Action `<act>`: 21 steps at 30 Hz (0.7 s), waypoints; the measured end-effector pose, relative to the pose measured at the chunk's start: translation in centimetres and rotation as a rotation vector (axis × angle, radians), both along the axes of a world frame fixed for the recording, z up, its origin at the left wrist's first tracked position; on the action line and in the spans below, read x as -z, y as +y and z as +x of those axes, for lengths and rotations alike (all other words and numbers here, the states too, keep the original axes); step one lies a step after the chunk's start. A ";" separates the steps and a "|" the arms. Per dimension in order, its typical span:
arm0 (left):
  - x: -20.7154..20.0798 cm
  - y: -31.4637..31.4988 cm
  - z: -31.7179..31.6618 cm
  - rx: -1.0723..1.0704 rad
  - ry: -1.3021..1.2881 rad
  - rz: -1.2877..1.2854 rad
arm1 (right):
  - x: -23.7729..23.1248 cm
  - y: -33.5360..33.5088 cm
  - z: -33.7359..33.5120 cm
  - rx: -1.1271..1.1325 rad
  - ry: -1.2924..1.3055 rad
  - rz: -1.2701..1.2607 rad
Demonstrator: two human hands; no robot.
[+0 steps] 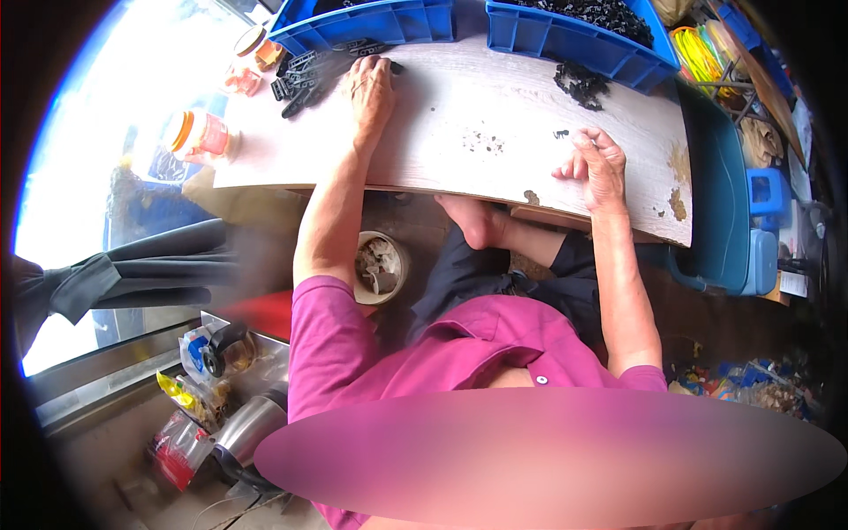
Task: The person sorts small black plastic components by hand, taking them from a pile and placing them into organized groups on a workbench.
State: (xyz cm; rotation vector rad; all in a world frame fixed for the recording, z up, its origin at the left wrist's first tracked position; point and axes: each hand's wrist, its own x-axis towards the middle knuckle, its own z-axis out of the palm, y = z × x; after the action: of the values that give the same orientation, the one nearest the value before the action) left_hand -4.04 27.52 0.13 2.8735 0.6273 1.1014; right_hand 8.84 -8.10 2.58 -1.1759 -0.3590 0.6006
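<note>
At the back left of the table, my left hand (369, 93) has its fingers bent down over black plastic parts. A dark end of one shows beside the fingertips. More black slotted strip-like parts (305, 78) lie in a loose pile just to its left. My right hand (601, 170) hovers by the right side of the tabletop, fingers loosely curled and apart, with nothing visible between them. A tiny black piece (561, 134) lies close to its fingertips. Farther back is a heap of small black pieces (581, 86).
Two blue crates stand along the far edge; the right crate (574, 46) holds black pieces. An orange-lidded jar (201, 134) is at the table's left edge. Small crumbs (483, 141) dot the middle. A teal bin (714, 203) stands right, a white bucket (402, 256) below the table.
</note>
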 end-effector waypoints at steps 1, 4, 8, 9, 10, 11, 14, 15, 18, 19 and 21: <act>-0.1 -0.9 0.0 0.075 -0.019 -0.050 | 0.0 -0.1 -0.1 0.002 0.001 -0.006; -0.4 -4.2 -0.6 0.122 0.013 -0.148 | -0.1 -0.1 -0.2 -0.006 -0.008 -0.007; -3.2 -9.7 -0.8 0.084 0.113 -0.067 | 0.5 -0.3 0.2 0.019 0.008 -0.017; -3.1 -10.5 -0.5 0.071 0.104 -0.091 | 0.3 -0.2 0.0 0.023 0.006 -0.021; -3.0 -11.4 -0.2 0.060 0.095 -0.115 | 0.1 0.0 -0.1 0.025 0.007 -0.009; -2.9 -12.1 -0.1 0.083 0.082 -0.095 | 0.0 0.1 -0.2 0.028 0.009 0.003; -2.2 -13.4 0.9 0.069 0.068 -0.129 | 0.2 0.2 -0.3 0.019 -0.001 0.010; -1.9 -13.4 1.1 0.090 0.084 -0.119 | 0.1 0.2 -0.4 0.014 0.000 0.022; -1.3 -13.7 1.3 0.158 0.094 -0.186 | 0.3 -0.1 -0.4 0.011 0.003 0.039; -1.5 -14.1 1.3 0.165 0.095 -0.187 | 0.2 -0.1 -0.3 0.010 0.005 0.057; -2.0 -14.9 0.8 0.087 -0.029 -0.119 | 0.4 -0.3 -0.2 0.014 0.005 0.061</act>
State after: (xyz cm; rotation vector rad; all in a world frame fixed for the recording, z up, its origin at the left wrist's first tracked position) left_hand -3.29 12.63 2.15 2.7512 0.5415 1.0537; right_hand 8.68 -8.38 2.13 -1.1170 -0.3624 0.5765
